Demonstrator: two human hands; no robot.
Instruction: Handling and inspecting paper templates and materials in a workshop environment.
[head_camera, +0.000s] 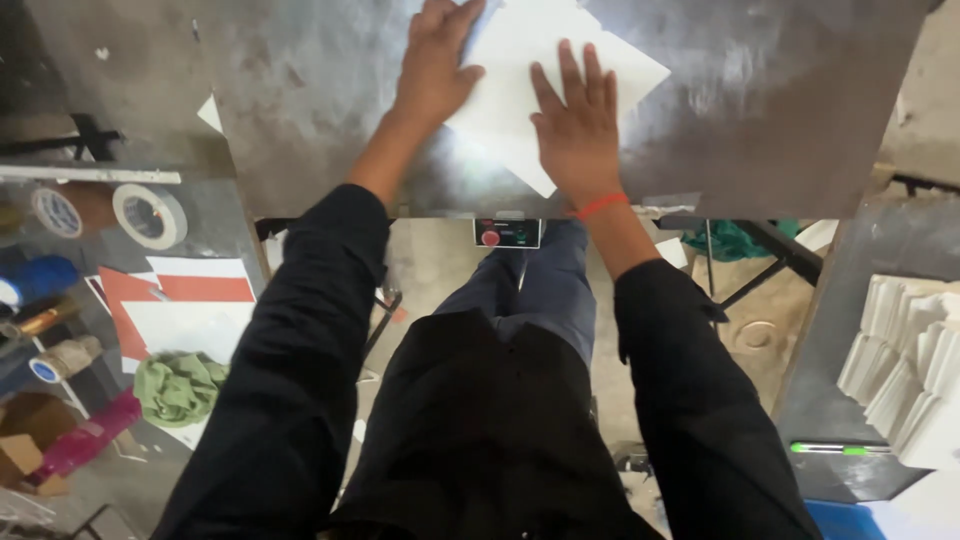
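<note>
A stack of white card sheets (520, 60) lies at an angle on a scuffed grey metal table (760, 100). My left hand (436, 62) rests flat on the stack's left edge, fingers together. My right hand (577, 125) presses flat on the stack's lower right part, fingers spread; an orange band circles that wrist. Neither hand grips the sheets. Both arms wear black sleeves. The top of the stack runs out of view.
A control box with a red button (507, 233) hangs under the table edge. On the left are tape rolls (150, 214), red and white sheets (190, 300) and a green cloth (178, 388). Piles of folded white card (910, 370) and a green pen (838, 449) sit at right.
</note>
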